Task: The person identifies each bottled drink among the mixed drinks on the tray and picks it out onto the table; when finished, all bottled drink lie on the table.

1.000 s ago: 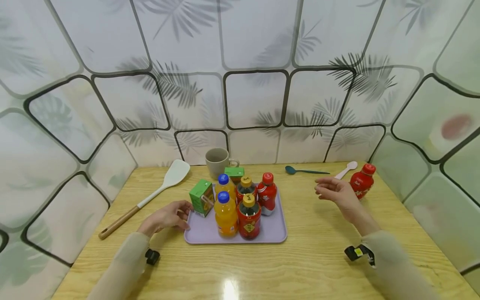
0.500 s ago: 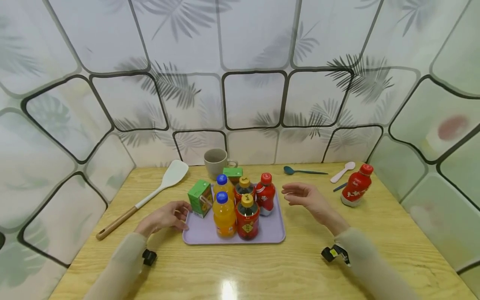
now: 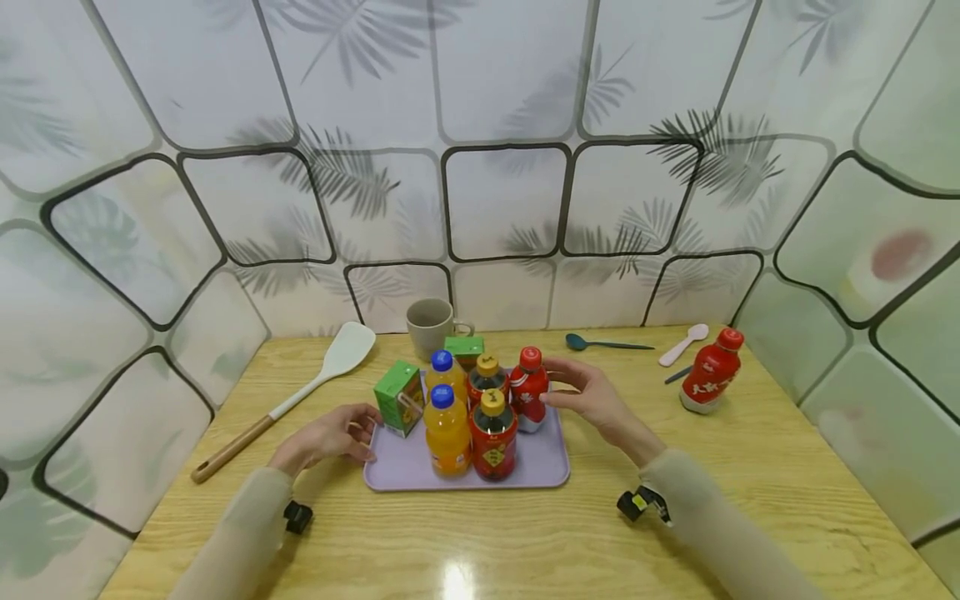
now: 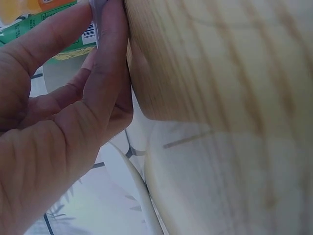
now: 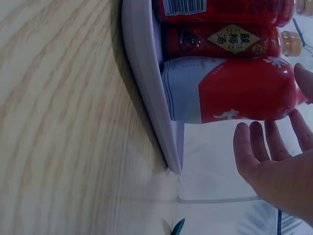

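A lilac tray (image 3: pixel 542 475) holds several bottles and a green carton (image 3: pixel 399 398). My left hand (image 3: pixel 336 435) pinches the tray's left rim; in the left wrist view the fingers and thumb of that hand (image 4: pixel 73 83) meet at the rim (image 4: pixel 96 19), beside the carton. My right hand (image 3: pixel 600 402) is at the red bottle (image 3: pixel 529 392) on the tray's right side, thumb and fingers spread around its upper part. In the right wrist view the hand (image 5: pixel 283 161) lies close to the red bottle (image 5: pixel 244 90), fingers loosely bent; whether they touch it is hard to tell.
Behind the tray stand a grey mug (image 3: pixel 430 327) and a second green carton (image 3: pixel 465 345). A white spatula (image 3: pixel 348 350) lies left. To the right are a teal spoon (image 3: pixel 600 343), a pink spoon (image 3: pixel 686 342) and another red bottle (image 3: pixel 710 373).
My right hand has moved left from beside the far-right red bottle to the red bottle on the tray. The left hand has stayed at the tray's rim.
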The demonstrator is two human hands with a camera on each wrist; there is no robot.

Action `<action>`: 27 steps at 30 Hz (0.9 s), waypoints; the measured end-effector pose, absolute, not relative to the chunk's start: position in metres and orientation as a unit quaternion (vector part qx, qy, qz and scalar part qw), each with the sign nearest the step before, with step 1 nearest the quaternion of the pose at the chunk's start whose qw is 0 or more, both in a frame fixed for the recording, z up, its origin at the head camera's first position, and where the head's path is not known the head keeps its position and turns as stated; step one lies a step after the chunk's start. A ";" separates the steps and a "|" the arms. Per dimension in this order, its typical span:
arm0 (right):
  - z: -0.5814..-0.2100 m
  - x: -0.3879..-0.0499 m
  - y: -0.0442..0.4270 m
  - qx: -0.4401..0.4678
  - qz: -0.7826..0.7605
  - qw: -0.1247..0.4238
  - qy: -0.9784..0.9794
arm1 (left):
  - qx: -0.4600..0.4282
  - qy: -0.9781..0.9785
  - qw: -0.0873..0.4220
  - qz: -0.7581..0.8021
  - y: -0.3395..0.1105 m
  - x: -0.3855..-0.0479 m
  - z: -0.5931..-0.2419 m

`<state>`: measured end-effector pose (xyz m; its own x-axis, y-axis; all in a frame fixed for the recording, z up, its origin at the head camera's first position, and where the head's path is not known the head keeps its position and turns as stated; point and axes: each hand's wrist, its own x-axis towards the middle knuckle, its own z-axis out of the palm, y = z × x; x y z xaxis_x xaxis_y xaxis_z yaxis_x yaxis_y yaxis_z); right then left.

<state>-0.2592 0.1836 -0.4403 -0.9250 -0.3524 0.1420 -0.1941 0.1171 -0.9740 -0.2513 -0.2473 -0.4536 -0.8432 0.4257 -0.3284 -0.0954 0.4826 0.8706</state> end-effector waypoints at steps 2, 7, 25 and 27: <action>-0.441 -0.261 0.180 -0.186 -0.643 0.057 0.741 | 0.095 0.821 0.262 0.499 -0.247 -0.251 -0.454; -0.444 -0.263 0.171 -0.180 -0.644 0.052 0.742 | 0.094 0.824 0.261 0.494 -0.247 -0.251 -0.453; -0.444 -0.260 0.162 -0.170 -0.609 0.017 0.775 | 0.089 0.831 0.259 0.484 -0.245 -0.252 -0.453; -0.443 -0.259 0.165 -0.174 -0.600 0.016 0.780 | 0.086 0.832 0.259 0.482 -0.245 -0.252 -0.452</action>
